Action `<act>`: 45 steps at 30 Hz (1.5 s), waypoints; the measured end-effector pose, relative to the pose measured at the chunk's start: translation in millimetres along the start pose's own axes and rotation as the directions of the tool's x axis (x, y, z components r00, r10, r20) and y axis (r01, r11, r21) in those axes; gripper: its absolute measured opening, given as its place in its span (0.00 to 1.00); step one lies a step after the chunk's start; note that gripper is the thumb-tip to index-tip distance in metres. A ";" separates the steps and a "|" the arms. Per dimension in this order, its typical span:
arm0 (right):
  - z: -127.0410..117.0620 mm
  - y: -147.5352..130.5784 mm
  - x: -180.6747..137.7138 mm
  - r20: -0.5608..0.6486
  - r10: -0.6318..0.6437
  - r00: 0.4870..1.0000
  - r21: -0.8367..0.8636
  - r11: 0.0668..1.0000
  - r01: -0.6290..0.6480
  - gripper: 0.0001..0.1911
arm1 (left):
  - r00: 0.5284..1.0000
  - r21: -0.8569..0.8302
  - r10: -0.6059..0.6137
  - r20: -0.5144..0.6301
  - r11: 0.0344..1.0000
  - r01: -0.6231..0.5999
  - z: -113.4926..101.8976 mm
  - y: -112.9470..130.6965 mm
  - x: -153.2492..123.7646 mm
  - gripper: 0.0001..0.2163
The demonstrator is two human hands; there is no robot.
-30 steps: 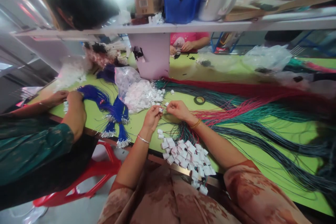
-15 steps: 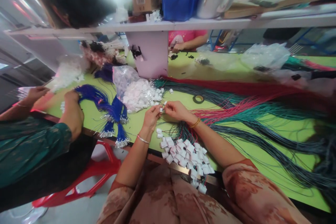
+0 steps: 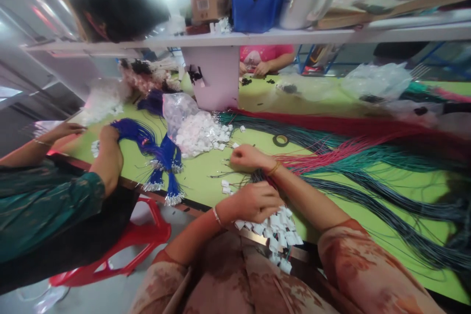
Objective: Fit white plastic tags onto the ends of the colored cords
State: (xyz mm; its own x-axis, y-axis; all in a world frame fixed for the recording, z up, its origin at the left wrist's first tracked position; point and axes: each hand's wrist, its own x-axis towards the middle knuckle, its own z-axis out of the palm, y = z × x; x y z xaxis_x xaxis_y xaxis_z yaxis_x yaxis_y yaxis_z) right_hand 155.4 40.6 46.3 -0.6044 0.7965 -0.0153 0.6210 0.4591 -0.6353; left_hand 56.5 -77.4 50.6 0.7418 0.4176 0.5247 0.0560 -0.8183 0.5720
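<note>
My left hand (image 3: 255, 202) lies over the near pile of white plastic connectors (image 3: 281, 228), its fingers curled round towards the wires; what they grip is hidden. Just above it, my right hand (image 3: 250, 158) is closed in a pinch over the green table, and whatever it holds cannot be made out. Thin wires with metal tips (image 3: 221, 174) stick out to the left, below my right hand. A heap of loose white connectors (image 3: 196, 132) spills from a clear plastic bag (image 3: 180, 107) beyond my hands. Dark, red and green wires (image 3: 331, 157) run off to the right.
A co-worker's arm (image 3: 110, 157) reaches in at the left beside blue wire bundles (image 3: 165, 157). A roll of black tape (image 3: 281, 140) lies behind my right wrist. Across the table, under a shelf (image 3: 312, 34), another person's hands (image 3: 261, 67) work. A red stool (image 3: 147, 240) stands lower left.
My left hand has left the small white connector by my right hand and moved right and towards me, onto the connector pile. My right hand stays in about the same place.
</note>
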 end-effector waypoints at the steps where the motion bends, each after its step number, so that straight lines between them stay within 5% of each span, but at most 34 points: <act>1: 10.7 -4.1 0.0 0.013 0.043 0.999 -0.085 0.995 -0.041 0.08 | 0.998 0.019 0.038 0.048 0.999 -0.039 5.7 3.0 1.0 0.08; 3: 31.9 -10.8 -0.4 -0.024 0.127 0.992 -0.199 0.971 -0.129 0.07 | 0.999 0.051 0.036 0.011 0.998 -0.037 7.4 -0.3 -0.4 0.09; 5: 46.8 -13.9 -1.0 -0.046 0.151 0.987 -0.238 0.958 -0.158 0.06 | 0.982 0.102 -0.089 -0.168 0.989 0.107 -5.5 -16.3 -4.8 0.09; 6: 50.9 -14.3 -1.3 -0.045 0.147 0.988 -0.242 0.958 -0.154 0.06 | 0.933 0.128 -0.198 -0.300 0.961 0.246 -16.3 -28.6 -7.3 0.10; 8: 53.5 -13.5 -2.5 -0.047 0.131 0.990 -0.246 0.959 -0.139 0.07 | 0.758 0.189 -0.408 -0.509 0.806 0.561 -41.3 -58.8 -11.5 0.12; 9: 52.8 -12.6 -3.2 -0.063 0.127 0.990 -0.251 0.958 -0.139 0.08 | 0.675 0.218 -0.477 -0.562 0.702 0.678 -53.1 -74.9 -12.9 0.11; 11: 50.1 -9.7 -4.7 -0.113 0.119 0.986 -0.243 0.959 -0.144 0.11 | 0.582 0.291 -0.595 -0.555 0.517 0.805 -71.2 -104.3 -14.4 0.10; 14: 47.6 -1.4 -4.9 -0.197 0.102 0.975 -0.116 0.985 -0.127 0.09 | 0.536 0.400 -0.710 -0.456 0.374 0.837 -81.6 -131.1 -16.5 0.08; 20: 52.7 19.1 2.8 -0.329 0.066 0.942 0.324 0.945 0.047 0.04 | 0.518 0.367 -0.712 -0.474 0.375 0.851 -84.5 -127.4 -27.6 0.09; 23: 54.0 21.0 5.3 -0.379 0.068 0.923 0.459 0.880 0.124 0.06 | 0.427 0.080 -0.688 -0.587 0.475 0.876 -87.5 -117.8 -32.1 0.12; 26: 50.5 16.0 4.9 -0.417 0.074 0.906 0.537 0.824 0.180 0.07 | 0.307 -0.450 -0.762 -0.570 0.602 0.659 -86.6 -109.9 -34.1 0.12; 29: 43.2 7.1 1.8 -0.484 0.086 0.871 0.551 0.804 0.226 0.08 | 0.327 -0.773 -0.843 -0.427 0.528 0.352 -82.3 -103.4 -36.6 0.13; 32: 36.5 -0.7 -2.1 -0.539 0.094 0.837 0.507 0.830 0.234 0.07 | 0.393 -0.875 -0.857 -0.334 0.437 0.210 -78.1 -97.9 -39.6 0.16; 36: 33.0 -3.5 -4.9 -0.517 0.081 0.852 0.463 0.864 0.199 0.05 | 0.456 -0.937 -0.844 -0.281 0.344 0.060 -74.7 -92.2 -40.3 0.13; 39: 32.8 -2.1 -5.1 -0.488 0.061 0.871 0.426 0.887 0.177 0.05 | 0.478 -0.950 -0.838 -0.264 0.310 0.019 -72.7 -90.1 -39.4 0.10; 45: 31.4 -0.8 -5.7 -0.442 0.016 0.897 0.396 0.901 0.179 0.05 | 0.429 -0.950 -0.867 -0.256 0.308 0.056 -69.2 -90.4 -40.0 0.13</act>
State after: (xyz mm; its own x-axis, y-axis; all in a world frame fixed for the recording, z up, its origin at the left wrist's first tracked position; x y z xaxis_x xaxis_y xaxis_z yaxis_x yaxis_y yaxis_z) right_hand 142.7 23.4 22.7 -0.3115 0.8956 0.3175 0.2540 0.4004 -0.8804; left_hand -24.4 7.3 21.6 0.0986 0.9891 -0.1095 -0.5760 0.1465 0.8042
